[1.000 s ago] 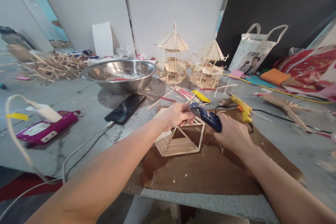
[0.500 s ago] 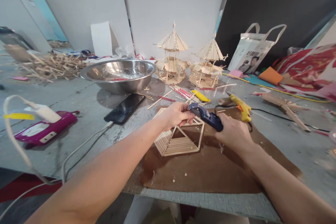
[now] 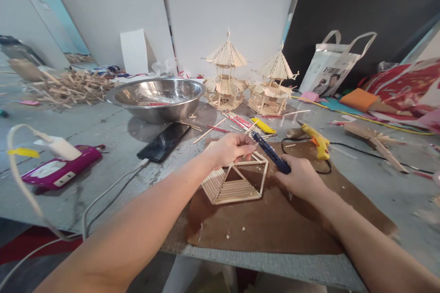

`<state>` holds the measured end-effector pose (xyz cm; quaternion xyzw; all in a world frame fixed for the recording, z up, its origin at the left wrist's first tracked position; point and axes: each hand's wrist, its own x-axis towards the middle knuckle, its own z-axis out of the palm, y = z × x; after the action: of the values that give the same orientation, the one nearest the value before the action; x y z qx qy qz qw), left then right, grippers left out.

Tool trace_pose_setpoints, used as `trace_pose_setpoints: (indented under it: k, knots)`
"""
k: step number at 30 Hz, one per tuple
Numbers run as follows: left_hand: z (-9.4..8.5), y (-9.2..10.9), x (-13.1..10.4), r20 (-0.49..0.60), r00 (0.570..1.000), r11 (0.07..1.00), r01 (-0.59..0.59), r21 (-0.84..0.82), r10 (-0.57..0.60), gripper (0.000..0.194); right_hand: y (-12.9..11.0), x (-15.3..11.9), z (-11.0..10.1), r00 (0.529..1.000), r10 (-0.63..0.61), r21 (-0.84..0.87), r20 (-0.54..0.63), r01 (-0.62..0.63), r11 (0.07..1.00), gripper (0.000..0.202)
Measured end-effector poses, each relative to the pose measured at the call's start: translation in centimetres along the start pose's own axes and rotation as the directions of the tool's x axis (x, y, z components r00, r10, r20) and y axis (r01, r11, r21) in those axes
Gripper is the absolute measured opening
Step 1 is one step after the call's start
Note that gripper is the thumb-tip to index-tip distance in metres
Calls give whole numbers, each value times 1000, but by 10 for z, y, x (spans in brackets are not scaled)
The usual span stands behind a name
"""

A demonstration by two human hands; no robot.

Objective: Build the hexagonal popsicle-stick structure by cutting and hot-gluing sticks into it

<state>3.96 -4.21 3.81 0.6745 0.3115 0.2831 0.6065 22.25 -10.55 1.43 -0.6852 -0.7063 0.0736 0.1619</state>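
Stick frame (image 3: 239, 191) lay on the brown board (image 3: 292, 229), toward its left edge. Above it, the left hand (image 3: 229, 151) pinched narrowly, contents unclear, close to the blue tool (image 3: 271, 152) that the right hand (image 3: 301, 176) gripped; a slip could have nipped that pinch or knocked the frame.

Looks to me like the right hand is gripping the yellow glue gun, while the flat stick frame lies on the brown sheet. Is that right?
Not quite: the right hand grips a dark blue tool; the yellow glue gun lies apart from that hand, as the head view shows. The flat stick frame does lie on the brown sheet.
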Motion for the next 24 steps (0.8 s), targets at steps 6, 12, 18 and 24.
trace_pose_setpoints:
  k: [6,12,18,24]
  knots:
    - [-2,-1,0,62,997,999,48,23,-50,18,7,5,-4,989,119,-14,-92,-121,993,30]
    - [-9,1,-2,155,976,972,119,202,-151,18,7,7,2,988,152,-204,-5,-149,968,56]
    - [-15,-5,-1,209,953,764,34,644,-218,8,10,7,8,990,135,-327,38,-115,938,59]
    - [-12,-5,-2,241,937,647,-22,762,-252,11,11,6,9,997,66,-369,50,-43,929,57]
